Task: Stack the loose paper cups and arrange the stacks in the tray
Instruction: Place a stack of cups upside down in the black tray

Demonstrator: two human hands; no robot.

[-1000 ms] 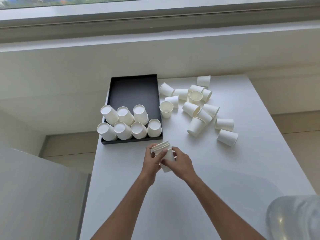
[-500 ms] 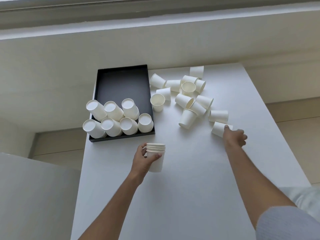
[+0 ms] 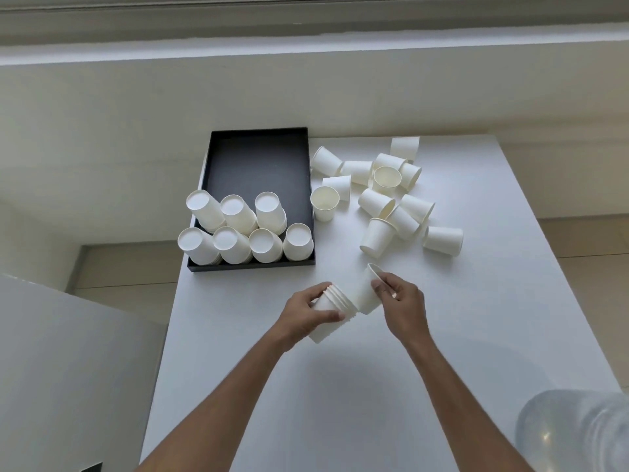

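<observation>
Both hands grasp plain white paper cups, no print readable.
Left hand (image 3: 308, 313) grips the tilted nested cup stack (image 3: 335, 310); right hand (image 3: 401, 301) pinches a single white paper cup (image 3: 366, 291) at its mouth, near the white desk's (image 3: 476, 335) middle; black rectangular tray (image 3: 258, 161) at far-left corner.

**White table, black tray and scattered cups**

A white table (image 3: 476, 335) carries a black tray (image 3: 258, 158) at its far left corner. Right of the tray lies a cluster of loose paper cups (image 3: 384, 199), most on their sides, some touching. One upright cup (image 3: 324, 203) stands just beside the tray's right wall. Another cup (image 3: 443, 240) lies apart, farthest right of the tray.
</observation>
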